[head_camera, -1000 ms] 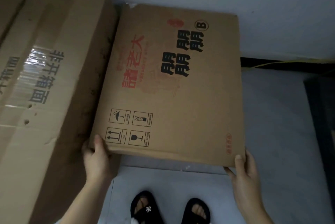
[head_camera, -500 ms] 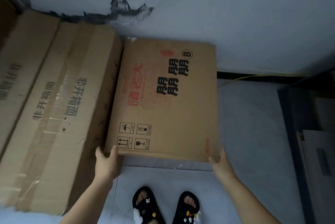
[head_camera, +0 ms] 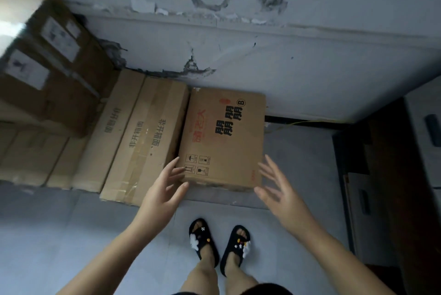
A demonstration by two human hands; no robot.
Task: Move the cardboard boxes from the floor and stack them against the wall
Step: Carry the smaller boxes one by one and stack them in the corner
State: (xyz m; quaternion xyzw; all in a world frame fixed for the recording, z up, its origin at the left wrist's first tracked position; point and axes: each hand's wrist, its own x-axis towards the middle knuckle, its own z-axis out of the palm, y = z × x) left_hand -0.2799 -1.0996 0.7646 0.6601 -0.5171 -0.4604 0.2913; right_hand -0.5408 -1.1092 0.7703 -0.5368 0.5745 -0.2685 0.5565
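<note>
Stained wall (head_camera: 310,61), printed box (head_camera: 224,142) against it, 2 hands spread, empty.

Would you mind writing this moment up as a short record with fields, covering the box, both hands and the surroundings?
scene: person stands on a grey floor, facing a stained wall
printed box: set down by the wall, right of the long boxes
long boxes: side by side, left of the printed box
left hand: open, fingers near the box's near left corner
right hand: open, beside the near right corner, holding nothing
footwear: black slippers
</note>
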